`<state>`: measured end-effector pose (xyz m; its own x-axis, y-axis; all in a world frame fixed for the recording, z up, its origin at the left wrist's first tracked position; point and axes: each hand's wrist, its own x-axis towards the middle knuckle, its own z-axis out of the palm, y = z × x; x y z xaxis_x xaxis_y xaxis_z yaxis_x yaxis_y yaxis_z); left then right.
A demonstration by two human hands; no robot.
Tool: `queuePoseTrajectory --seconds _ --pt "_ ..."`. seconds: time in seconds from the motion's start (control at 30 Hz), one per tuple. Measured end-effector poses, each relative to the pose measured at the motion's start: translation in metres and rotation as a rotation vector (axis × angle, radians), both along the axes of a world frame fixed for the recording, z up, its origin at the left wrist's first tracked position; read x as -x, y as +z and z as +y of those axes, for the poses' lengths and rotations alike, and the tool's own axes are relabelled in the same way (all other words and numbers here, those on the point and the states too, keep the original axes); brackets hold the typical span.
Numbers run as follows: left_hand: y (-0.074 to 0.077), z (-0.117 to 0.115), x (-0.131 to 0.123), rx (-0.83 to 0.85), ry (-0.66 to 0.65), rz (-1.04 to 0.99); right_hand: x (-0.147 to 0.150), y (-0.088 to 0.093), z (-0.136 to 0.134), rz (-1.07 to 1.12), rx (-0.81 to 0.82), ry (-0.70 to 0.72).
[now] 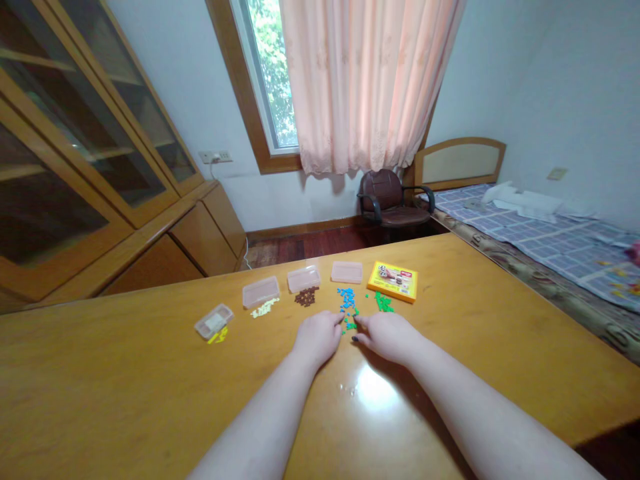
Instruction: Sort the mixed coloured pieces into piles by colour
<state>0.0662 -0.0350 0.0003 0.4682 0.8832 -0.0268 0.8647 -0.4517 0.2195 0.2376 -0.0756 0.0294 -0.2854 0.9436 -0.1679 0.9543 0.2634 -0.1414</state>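
Note:
Small blue pieces [346, 298] and green pieces [351, 327] lie loosely mixed on the wooden table between my hands. My left hand [320, 335] rests at their left side, index finger extended to the pieces and the other fingers curled; anything under the fingertip is too small to make out. From the right, my right hand [387, 333] reaches in with index finger and thumb apart, the index fingertip by a green piece. A separate green pile [384, 302] sits just beyond my right hand, below a yellow box [393, 281].
Clear trays [347, 272], [303, 279], [261, 292] and a lidded one [214, 321] stand in an arc on the table [125, 387]. Brown [306, 297], cream [265, 307] and yellow pieces [219, 335] lie before them. Beyond are a chair [387, 197] and a bed [530, 233].

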Motion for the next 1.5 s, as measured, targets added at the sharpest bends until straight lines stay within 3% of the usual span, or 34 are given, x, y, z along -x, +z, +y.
queuePoseTrajectory --seconds 0.23,0.5,0.73,1.1,1.2,1.4,1.5 --pt "0.002 -0.004 0.001 -0.067 -0.141 -0.099 0.001 -0.003 0.001 0.045 -0.028 0.046" --pt "-0.002 0.001 0.004 -0.08 -0.019 -0.195 0.004 -0.004 0.001 0.018 0.006 0.044" --pt "-0.001 -0.002 0.001 -0.015 -0.159 -0.093 -0.005 -0.001 0.003 -0.014 -0.009 -0.041" --pt "-0.004 0.002 0.003 0.006 -0.017 -0.086 -0.002 0.005 -0.004 0.007 0.023 0.121" --pt "-0.002 0.001 0.004 -0.015 -0.007 -0.111 -0.003 0.005 -0.003 -0.035 0.005 0.086" --pt "-0.004 -0.001 0.004 -0.008 -0.186 -0.07 -0.005 0.003 0.0 -0.063 -0.005 0.027" --pt "-0.005 -0.001 0.003 0.011 -0.165 -0.03 -0.007 0.003 0.002 -0.064 -0.006 -0.032"
